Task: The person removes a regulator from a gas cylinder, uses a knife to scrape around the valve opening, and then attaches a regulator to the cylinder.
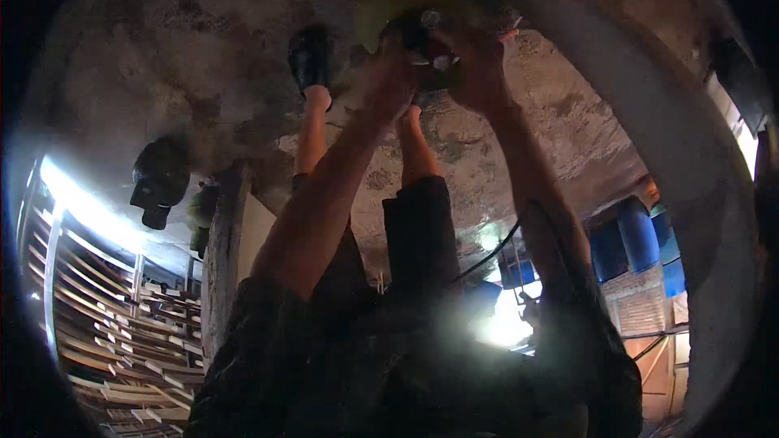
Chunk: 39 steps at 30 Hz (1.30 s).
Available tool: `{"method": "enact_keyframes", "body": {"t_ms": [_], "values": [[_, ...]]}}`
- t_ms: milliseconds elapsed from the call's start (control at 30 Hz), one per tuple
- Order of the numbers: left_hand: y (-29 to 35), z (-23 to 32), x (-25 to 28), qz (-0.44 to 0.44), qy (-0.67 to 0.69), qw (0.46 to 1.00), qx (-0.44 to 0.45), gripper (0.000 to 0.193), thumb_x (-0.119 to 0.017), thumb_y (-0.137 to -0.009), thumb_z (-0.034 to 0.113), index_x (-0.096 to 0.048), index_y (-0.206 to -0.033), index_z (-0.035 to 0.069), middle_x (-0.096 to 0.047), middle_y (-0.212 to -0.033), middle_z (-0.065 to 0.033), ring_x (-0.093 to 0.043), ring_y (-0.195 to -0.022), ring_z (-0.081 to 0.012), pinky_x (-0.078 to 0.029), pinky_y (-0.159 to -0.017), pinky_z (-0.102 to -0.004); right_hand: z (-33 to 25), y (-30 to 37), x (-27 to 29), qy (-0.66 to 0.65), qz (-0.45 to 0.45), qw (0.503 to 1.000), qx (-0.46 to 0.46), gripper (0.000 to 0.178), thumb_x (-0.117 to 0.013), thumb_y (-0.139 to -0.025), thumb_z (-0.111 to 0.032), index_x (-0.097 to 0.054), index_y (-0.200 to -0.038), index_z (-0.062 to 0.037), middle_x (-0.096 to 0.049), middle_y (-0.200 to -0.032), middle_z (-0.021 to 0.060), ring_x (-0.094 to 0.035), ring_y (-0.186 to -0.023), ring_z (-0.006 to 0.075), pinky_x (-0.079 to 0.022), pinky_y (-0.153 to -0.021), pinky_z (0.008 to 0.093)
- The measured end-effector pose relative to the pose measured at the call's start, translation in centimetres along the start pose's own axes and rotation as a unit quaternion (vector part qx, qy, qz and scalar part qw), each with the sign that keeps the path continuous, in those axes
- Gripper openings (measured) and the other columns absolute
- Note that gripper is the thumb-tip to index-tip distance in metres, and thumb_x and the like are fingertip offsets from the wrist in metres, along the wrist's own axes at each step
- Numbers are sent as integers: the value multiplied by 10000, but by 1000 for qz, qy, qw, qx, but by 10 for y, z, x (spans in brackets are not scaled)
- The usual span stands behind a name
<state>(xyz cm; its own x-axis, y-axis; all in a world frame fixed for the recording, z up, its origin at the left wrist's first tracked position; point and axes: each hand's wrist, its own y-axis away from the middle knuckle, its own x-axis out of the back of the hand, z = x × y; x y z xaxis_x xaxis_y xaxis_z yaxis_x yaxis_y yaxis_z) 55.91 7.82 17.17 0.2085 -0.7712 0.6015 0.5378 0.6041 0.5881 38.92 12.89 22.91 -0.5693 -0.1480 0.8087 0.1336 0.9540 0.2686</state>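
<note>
Both my arms reach forward, and the hands meet close together at the top of the head view, over the stained floor [203, 40]. My left hand [391, 85] is closed, with its fingers curled in shadow. Beside it my right hand [480, 73] is closed as well. Between them shows a small dark thing with red and whitish parts [441, 62]; dim light and blur hide its kind. One black shoe [311, 57] is on the floor left of my hands, and the other foot is mostly hidden behind them.
A pale curved ledge [682, 113] runs down the right side. Blue drums [637, 234] are at the lower right. A dark cable [495, 251] crosses near my right forearm. On the left are a dark rounded bulky object [161, 170], a wooden post [223, 251] and stacked wooden slats [122, 341].
</note>
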Motion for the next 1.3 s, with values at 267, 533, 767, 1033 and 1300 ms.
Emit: {"method": "enact_keyframes", "body": {"t_ms": [267, 533, 767, 1033, 1300], "values": [[20, -13, 25, -10, -154, 975, -160, 229, -586, -902, 193, -583, -1113, 103, -557, -1132, -124, -489, -1058, -341, -445, -914, -430, 39, -6, -34, -127, -79, 989, 14, 579, -778, -723, -209, -564, -1259, -173, -600, -1158, 151, -612, -1006, 340, -501, -872, 425], [6, -19, 17, -80, -54, 974, -206, 326, -621, -891, 198, -536, -1180, 72, -563, -1115, -170, -546, -999, -352, -504, -814, -456, 43, -8, -26, -45, -97, 994, 22, 571, -778, -713, -161, -572, -1246, -177, -593, -1194, 127, -598, -1066, 326, -496, -916, 413], [3, 7, 31, -123, -78, 984, -100, 453, -520, -921, 140, -398, -1332, -4, -564, -1122, -262, -629, -911, -382, -553, -687, -462, 27, 23, 51, -154, -12, 988, -27, 513, -795, -700, -111, -609, -1176, -159, -613, -1096, 117, -613, -1010, 286, -517, -855, 374], [-3, -6, -5, 24, -58, 958, -281, 457, -496, -915, 139, -402, -1352, 43, -598, -1056, -245, -665, -780, -377, -566, -618, -462, 15, 123, 21, -90, 84, 989, -87, 501, -765, -721, -122, -581, -1187, -133, -583, -1121, 140, -579, -1043, 338, -500, -849, 417], [-5, 38, 20, -143, -142, 972, -123, 544, -498, -899, 160, -355, -1421, 102, -580, -1162, -277, -630, -901, -461, -517, -779, -573, 15, 194, -75, -60, -31, 994, -91, 539, -756, -683, -95, -569, -1189, -113, -570, -1140, 142, -544, -1030, 374, -462, -838, 454]]}}
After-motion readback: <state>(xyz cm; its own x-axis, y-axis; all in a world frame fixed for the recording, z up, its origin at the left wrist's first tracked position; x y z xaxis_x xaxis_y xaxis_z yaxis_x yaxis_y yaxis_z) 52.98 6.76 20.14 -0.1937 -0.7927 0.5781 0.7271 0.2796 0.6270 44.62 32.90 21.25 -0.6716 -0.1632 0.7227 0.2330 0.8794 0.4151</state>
